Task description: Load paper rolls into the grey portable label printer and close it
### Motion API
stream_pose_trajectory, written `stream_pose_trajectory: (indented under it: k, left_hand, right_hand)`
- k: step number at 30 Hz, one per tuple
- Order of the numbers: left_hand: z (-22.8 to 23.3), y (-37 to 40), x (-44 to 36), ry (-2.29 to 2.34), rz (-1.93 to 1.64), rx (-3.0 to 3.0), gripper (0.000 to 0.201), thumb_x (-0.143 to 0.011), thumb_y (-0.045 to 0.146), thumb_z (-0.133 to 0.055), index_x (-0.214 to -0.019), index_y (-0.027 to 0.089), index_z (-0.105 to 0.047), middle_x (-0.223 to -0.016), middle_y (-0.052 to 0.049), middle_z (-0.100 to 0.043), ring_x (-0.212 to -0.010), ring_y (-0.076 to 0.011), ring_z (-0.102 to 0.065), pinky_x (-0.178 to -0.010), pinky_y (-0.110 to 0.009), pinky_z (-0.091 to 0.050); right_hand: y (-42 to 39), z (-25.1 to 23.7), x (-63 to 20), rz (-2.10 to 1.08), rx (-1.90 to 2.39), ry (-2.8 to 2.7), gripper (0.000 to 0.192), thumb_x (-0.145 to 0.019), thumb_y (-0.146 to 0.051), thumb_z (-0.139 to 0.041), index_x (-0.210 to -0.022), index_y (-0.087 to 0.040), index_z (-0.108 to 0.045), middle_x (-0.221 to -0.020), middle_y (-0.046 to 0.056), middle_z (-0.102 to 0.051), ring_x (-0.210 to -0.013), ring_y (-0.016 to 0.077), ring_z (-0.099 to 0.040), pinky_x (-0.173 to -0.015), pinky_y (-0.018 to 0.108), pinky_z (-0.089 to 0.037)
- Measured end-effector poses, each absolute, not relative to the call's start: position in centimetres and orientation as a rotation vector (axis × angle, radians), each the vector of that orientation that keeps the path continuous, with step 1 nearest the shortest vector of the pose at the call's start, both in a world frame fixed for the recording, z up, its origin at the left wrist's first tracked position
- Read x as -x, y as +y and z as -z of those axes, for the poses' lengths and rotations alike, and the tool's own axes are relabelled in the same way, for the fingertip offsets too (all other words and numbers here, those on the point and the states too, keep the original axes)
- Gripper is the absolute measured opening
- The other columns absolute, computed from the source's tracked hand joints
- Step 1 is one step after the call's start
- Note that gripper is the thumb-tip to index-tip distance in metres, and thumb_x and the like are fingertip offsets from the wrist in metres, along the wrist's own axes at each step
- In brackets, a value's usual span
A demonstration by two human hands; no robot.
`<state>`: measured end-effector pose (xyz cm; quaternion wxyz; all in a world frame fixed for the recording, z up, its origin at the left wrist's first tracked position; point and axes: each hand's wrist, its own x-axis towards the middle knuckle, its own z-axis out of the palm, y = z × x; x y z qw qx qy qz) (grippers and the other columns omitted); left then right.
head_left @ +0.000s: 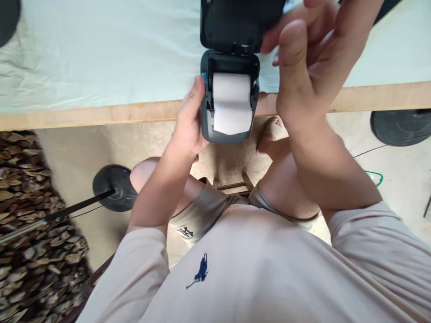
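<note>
A small dark grey printer (230, 134) is held over the table's front edge with its lid (235, 22) swung up and open. A white paper roll (231, 87) sits in its bay, and a strip of paper hangs down over the front. My left hand (188, 121) grips the printer's left side, thumb along its edge. My right hand (303, 63) is raised at the right, its fingers resting on the open lid's right edge.
The table (101, 112) has a pale green cloth and a bare wooden front edge. Below are my knees, a wooden stool, a sandalled foot (272, 130), a black round stand base (114, 186) with a pole, another base (400, 125), and patterned flooring at left.
</note>
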<state>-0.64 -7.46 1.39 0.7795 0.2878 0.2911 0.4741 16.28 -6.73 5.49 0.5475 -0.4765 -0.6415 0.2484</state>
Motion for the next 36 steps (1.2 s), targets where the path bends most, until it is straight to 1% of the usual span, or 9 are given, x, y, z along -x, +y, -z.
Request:
stream_pose_trajectory:
  k: [4, 10, 15, 18, 20, 23, 27, 31, 36]
  left_hand:
    - [-1.2, -7.6, 0.9, 0.646, -1.029, -0.663, 0.052, -0.102, 0.053, -0.035, -0.112, 0.019, -0.073, -0.115, -0.01, -0.073, -0.119, -0.0305, -0.064, -0.099, -0.039, -0.056]
    - [-1.7, -8.1, 0.3, 0.649, -1.136, -0.66, 0.031, -0.1, 0.045, -0.052, -0.102, 0.021, -0.072, -0.104, -0.003, -0.074, -0.097, -0.0183, -0.071, -0.091, -0.029, -0.058]
    - [-1.6, -7.9, 0.5, 0.669, -1.133, -0.741, 0.032, -0.101, 0.045, -0.047, -0.1, 0.024, -0.071, -0.09, -0.004, -0.072, -0.099, -0.0207, -0.072, -0.088, -0.03, -0.058]
    - [-1.7, -7.6, 1.3, 0.712, -1.156, -0.71, 0.035, -0.102, 0.048, -0.045, -0.104, 0.024, -0.071, -0.103, -0.003, -0.073, -0.111, -0.022, -0.069, -0.09, -0.03, -0.058]
    - [-2.0, -7.3, 2.0, 0.738, -1.161, -0.688, 0.042, -0.104, 0.049, -0.038, -0.108, 0.023, -0.07, -0.116, -0.003, -0.072, -0.124, -0.023, -0.064, -0.098, -0.033, -0.057]
    - [-2.5, -6.8, 3.1, 0.753, -1.194, -0.692, 0.047, -0.106, 0.045, -0.03, -0.109, 0.023, -0.071, -0.123, 0.0, -0.072, -0.14, -0.023, -0.052, -0.109, -0.036, -0.054]
    - [-3.1, -6.3, 4.3, 0.763, -1.213, -0.623, 0.052, -0.105, 0.05, -0.028, -0.109, 0.022, -0.072, -0.126, 0.001, -0.071, -0.149, -0.0239, -0.042, -0.121, -0.036, -0.045]
    - [-3.5, -5.9, 4.8, 0.81, -1.275, -0.578, 0.05, -0.104, 0.049, -0.029, -0.111, 0.025, -0.071, -0.126, 0.001, -0.072, -0.155, -0.0204, -0.032, -0.124, -0.034, -0.042]
    - [-3.9, -5.7, 4.6, 0.832, -1.281, -0.617, 0.053, -0.104, 0.052, -0.027, -0.102, 0.027, -0.073, -0.134, 0.003, -0.068, -0.156, -0.0176, -0.03, -0.121, -0.03, -0.044]
  right_hand:
    - [-6.4, -5.8, -17.1, -0.394, 1.21, -2.0, 0.025, -0.098, -0.041, -0.045, -0.097, -0.019, -0.058, -0.098, 0.0, -0.065, -0.091, 0.0113, -0.064, -0.086, 0.027, -0.051]
    - [-5.7, -7.9, -15.5, -0.177, 1.618, -2.593, 0.039, -0.083, -0.028, -0.058, -0.12, -0.02, -0.065, -0.102, 0.01, -0.067, -0.12, 0.0363, -0.058, -0.097, 0.054, -0.052]
    - [-4.5, -8.7, -13.7, -0.193, 1.659, -2.679, 0.039, -0.079, -0.023, -0.064, -0.118, -0.018, -0.065, -0.098, 0.013, -0.066, -0.108, 0.0346, -0.063, -0.098, 0.058, -0.051]
    - [-4.2, -9.0, -13.8, -0.308, 1.603, -2.638, 0.051, -0.072, -0.017, -0.066, -0.123, -0.018, -0.063, -0.104, 0.01, -0.068, -0.116, 0.0365, -0.06, -0.103, 0.058, -0.048]
    - [-4.3, -9.2, -14.3, -0.517, 1.465, -2.472, 0.054, -0.069, -0.015, -0.064, -0.123, -0.017, -0.063, -0.107, 0.004, -0.068, -0.111, 0.0271, -0.061, -0.105, 0.049, -0.049]
    - [-4.0, -8.4, -15.0, -0.982, 1.155, -1.898, 0.034, -0.079, -0.022, -0.05, -0.111, -0.016, -0.062, -0.103, -0.001, -0.063, -0.093, 0.0098, -0.06, -0.087, 0.028, -0.052]
    - [-2.2, -5.2, -15.1, -1.552, 1.272, -1.156, 0.041, -0.081, -0.033, -0.03, -0.116, -0.02, -0.047, -0.111, 0.006, -0.06, -0.081, 0.0093, -0.058, -0.06, 0.021, -0.048]
    - [-0.7, -2.9, -14.6, -1.405, 1.286, -1.309, 0.045, -0.083, -0.043, -0.046, -0.12, -0.018, -0.043, -0.113, 0.007, -0.059, -0.086, 0.0095, -0.054, -0.07, 0.022, -0.052]
    - [-1.2, -4.0, -14.7, -0.913, 1.332, -1.651, 0.05, -0.075, -0.009, -0.051, -0.123, -0.017, -0.06, -0.122, 0.007, -0.056, -0.113, 0.0138, -0.052, -0.105, 0.027, -0.048]
